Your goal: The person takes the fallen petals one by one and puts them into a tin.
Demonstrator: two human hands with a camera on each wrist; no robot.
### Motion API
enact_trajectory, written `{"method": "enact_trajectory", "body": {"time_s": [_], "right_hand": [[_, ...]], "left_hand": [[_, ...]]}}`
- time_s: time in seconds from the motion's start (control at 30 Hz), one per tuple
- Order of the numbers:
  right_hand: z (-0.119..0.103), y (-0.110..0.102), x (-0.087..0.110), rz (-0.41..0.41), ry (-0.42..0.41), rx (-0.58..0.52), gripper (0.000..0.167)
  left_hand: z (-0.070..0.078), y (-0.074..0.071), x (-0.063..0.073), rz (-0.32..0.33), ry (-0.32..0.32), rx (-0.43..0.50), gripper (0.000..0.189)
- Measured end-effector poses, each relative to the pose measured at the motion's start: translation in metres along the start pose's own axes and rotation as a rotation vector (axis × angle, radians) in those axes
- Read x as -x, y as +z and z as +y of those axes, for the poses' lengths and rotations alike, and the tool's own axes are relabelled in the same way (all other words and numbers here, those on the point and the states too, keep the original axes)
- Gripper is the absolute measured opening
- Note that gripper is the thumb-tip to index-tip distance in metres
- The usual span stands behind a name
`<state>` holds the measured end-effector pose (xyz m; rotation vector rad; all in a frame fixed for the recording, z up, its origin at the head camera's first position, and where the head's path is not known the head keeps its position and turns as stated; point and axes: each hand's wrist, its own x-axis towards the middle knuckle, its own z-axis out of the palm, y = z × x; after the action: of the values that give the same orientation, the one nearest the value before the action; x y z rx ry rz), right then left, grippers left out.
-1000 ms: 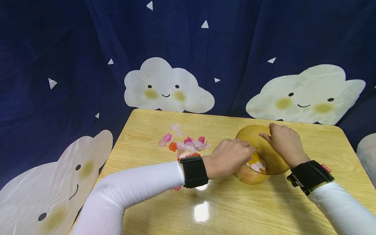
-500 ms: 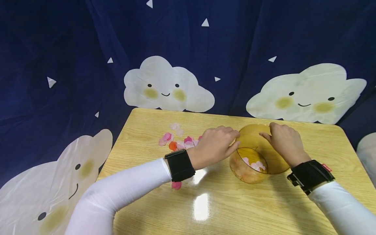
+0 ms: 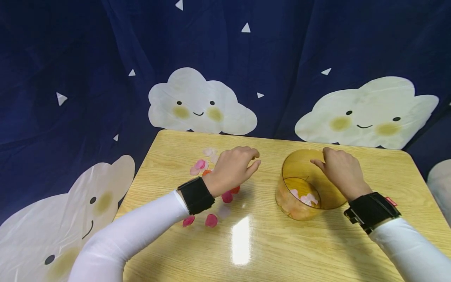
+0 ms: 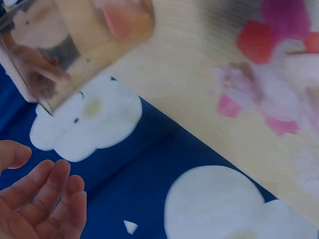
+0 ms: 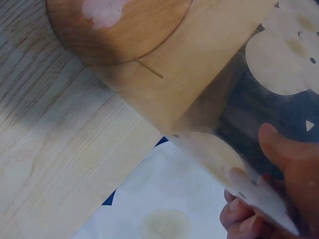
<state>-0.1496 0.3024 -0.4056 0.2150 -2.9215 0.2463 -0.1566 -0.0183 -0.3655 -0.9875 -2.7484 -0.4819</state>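
My right hand (image 3: 341, 172) grips the rim of a round, see-through amber container (image 3: 292, 203). In the right wrist view its thumb lies inside the container wall (image 5: 134, 87) and the fingers curl round the outside. A few pale pink petals (image 3: 309, 199) lie on the container's bottom. Left of it, my left hand (image 3: 232, 166) hovers over scattered petals, fingers loosely bent, nothing in it. The left wrist view shows this hand (image 4: 45, 204) with thumb and fingertips apart. Pink, red and pale petals (image 4: 279, 94) lie on the table, partly hidden by the hand in the head view.
The light wooden table (image 3: 275, 250) carries both the petals and the container. Behind it hangs a dark blue curtain (image 3: 275, 58) with smiling clouds. Two dark pink petals, one of them a round petal (image 3: 211, 220), lie nearer the table's front, below the left wrist.
My left hand has moved left, from over the container's opening to above the scattered petals, its fingers loosening. The right hand stays at the rim and the container stands where it was.
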Motion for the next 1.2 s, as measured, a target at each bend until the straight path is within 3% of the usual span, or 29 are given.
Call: {"method": "enact_trajectory", "body": {"time_s": [0.3, 0.5, 0.9, 1.2], "right_hand": [[0.000, 0.000, 0.000, 0.009, 0.000, 0.001, 0.045], [0.000, 0.000, 0.000, 0.005, 0.002, 0.000, 0.045], [0.000, 0.001, 0.000, -0.007, 0.004, -0.001, 0.044], [0.000, 0.000, 0.000, -0.003, 0.004, -0.001, 0.044]], "left_hand": [[-0.045, 0.005, 0.017, -0.004, -0.153, 0.028, 0.019], [-0.076, 0.008, 0.028, -0.047, -0.288, 0.009, 0.018], [-0.132, 0.025, 0.047, -0.125, -0.452, -0.004, 0.021], [-0.159, 0.041, 0.059, -0.197, -0.537, -0.027, 0.023]]}}
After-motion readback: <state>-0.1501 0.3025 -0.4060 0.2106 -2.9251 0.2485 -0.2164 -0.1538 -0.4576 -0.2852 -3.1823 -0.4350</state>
